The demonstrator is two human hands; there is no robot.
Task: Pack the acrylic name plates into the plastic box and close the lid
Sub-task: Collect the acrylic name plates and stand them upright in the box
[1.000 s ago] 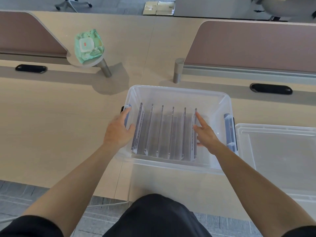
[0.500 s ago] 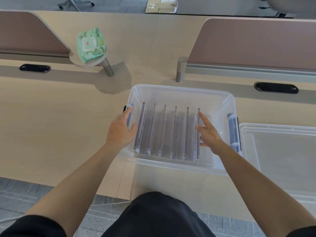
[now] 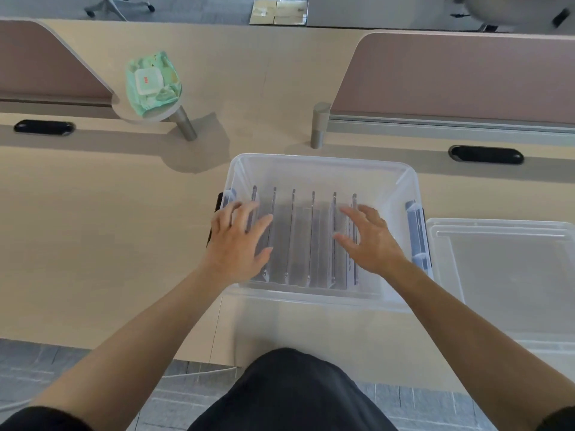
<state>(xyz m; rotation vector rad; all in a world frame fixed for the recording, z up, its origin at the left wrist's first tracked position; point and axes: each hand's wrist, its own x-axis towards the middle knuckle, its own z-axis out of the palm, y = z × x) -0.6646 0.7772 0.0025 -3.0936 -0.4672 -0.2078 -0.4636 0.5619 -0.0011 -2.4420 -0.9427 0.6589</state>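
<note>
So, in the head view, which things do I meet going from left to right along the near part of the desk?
left hand → acrylic name plates standing in the plastic box → right hand → lid lying on the desk.

Pale wood desk [image 3: 124, 244] seen w/ clear plastic box [image 3: 323, 169] set near front edge, centre-right. Clear lid [image 3: 504, 275] laid flat just beside box, on its right. Two black cable slots [image 3: 43, 127] [image 3: 487, 154] seen set into desk. Two grey posts [image 3: 186, 127] [image 3: 319, 126] stood upright farther back.
</note>
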